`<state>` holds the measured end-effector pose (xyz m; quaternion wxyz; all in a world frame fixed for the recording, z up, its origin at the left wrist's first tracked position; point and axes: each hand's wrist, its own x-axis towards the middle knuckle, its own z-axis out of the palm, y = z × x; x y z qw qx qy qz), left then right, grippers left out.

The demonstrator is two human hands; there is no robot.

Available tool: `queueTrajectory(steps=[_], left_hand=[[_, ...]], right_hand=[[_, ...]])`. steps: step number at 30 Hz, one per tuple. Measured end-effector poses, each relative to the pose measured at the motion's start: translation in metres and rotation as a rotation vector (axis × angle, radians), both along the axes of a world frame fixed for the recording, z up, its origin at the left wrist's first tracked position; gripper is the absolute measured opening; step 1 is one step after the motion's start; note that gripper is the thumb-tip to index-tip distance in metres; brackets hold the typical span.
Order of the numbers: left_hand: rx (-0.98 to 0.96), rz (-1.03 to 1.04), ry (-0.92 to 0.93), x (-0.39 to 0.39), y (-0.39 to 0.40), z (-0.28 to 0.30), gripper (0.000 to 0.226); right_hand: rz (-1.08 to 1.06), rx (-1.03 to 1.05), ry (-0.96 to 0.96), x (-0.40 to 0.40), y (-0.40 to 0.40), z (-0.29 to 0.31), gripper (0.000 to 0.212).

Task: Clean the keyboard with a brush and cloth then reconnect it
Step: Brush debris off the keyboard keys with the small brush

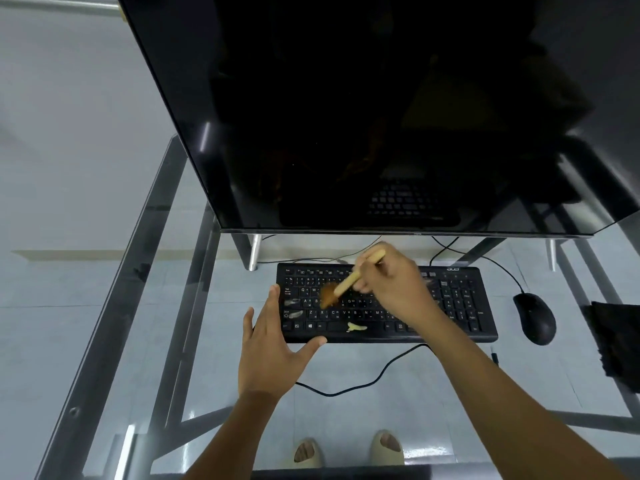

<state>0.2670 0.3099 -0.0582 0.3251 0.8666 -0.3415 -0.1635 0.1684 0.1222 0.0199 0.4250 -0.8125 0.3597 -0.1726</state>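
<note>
A black keyboard (460,306) lies on the glass desk under the monitor. My right hand (393,285) grips a wooden-handled brush (346,284), whose brown bristles rest on the left-centre keys. My left hand (273,344) is open with fingers spread, braced against the keyboard's front-left corner. Pale bits of debris (356,327) lie on the bottom row and grey smudges (292,303) mark the left keys. The keyboard's cable (367,384) snakes loose across the glass, with its plug (494,355) lying at the right. A black cloth (616,344) sits at the right edge.
A large dark monitor (363,116) fills the upper view on metal legs. A black mouse (535,318) lies right of the keyboard, its wire running back. The glass desk (104,306) shows its metal frame and the floor beneath, where sandalled feet (346,450) are visible.
</note>
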Motion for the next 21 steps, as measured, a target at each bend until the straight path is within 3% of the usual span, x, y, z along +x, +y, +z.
queueTrajectory(steps=[2, 4, 6, 8, 10, 13, 16, 18, 20, 21], left_hand=[[0.003, -0.002, -0.003, -0.001, 0.001, 0.000, 0.112], [-0.016, -0.006, -0.010, -0.002, 0.000, 0.000, 0.112], [-0.018, 0.004, -0.006, -0.001, -0.001, -0.002, 0.113], [0.010, 0.012, 0.009, 0.002, 0.001, -0.008, 0.113], [0.026, 0.008, 0.011, 0.003, 0.002, -0.013, 0.112], [0.011, 0.008, 0.007, 0.002, 0.000, -0.013, 0.112], [-0.007, -0.010, -0.033, 0.003, 0.000, -0.012, 0.111], [-0.007, -0.015, -0.043, 0.002, 0.001, -0.012, 0.111], [-0.009, -0.023, -0.041, 0.001, 0.000, -0.011, 0.111], [-0.011, -0.024, -0.040, 0.001, -0.001, -0.011, 0.110]], right_hand=[[0.022, -0.077, 0.062, -0.003, -0.001, -0.004, 0.007], [-0.133, -0.216, -0.037, -0.007, -0.007, 0.000, 0.005], [-0.163, -0.123, -0.097, -0.011, -0.010, 0.002, 0.008], [-0.011, 0.072, 0.029, -0.008, -0.005, 0.000, 0.011], [0.016, 0.012, 0.133, -0.007, -0.003, -0.003, 0.009], [-0.162, -0.150, -0.002, -0.007, -0.009, 0.004, 0.007], [0.011, 0.114, 0.044, -0.001, -0.001, 0.006, 0.009], [0.031, 0.013, 0.109, 0.001, 0.001, 0.001, 0.007], [-0.117, -0.189, 0.017, 0.002, -0.002, 0.005, 0.004], [-0.137, -0.186, -0.034, 0.002, -0.002, 0.007, 0.004]])
